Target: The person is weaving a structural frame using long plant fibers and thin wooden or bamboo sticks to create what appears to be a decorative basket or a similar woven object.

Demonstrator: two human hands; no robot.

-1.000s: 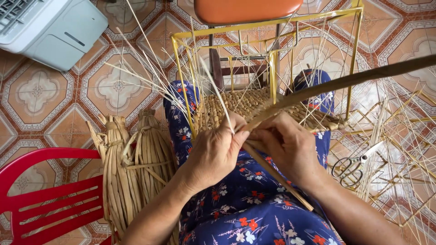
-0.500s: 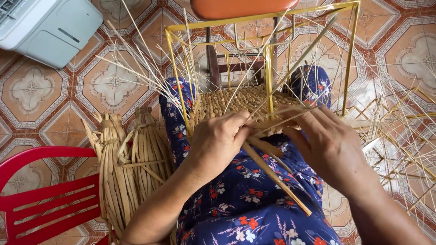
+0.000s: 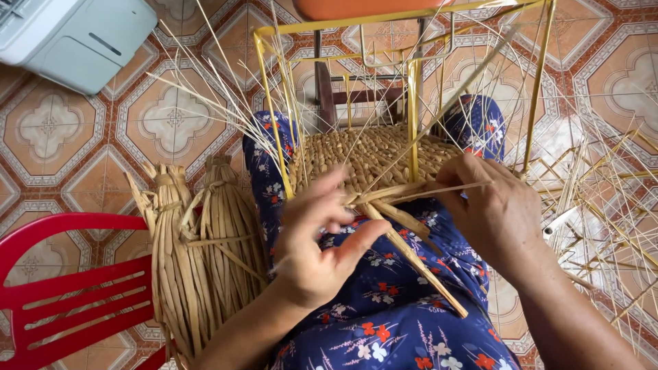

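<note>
While the woven basket base (image 3: 373,161) rests on the person's lap inside a yellow wire frame (image 3: 411,89), the left hand (image 3: 319,243) spreads half open, thumb and fingers touching the flat straw strands (image 3: 401,236) at its near edge. Meanwhile the right hand (image 3: 490,212) pinches closed on one thin strand (image 3: 439,192). Bundles of dried straw (image 3: 202,247) stand on the tiled floor (image 3: 62,144), beside a red chair (image 3: 65,288).
</note>
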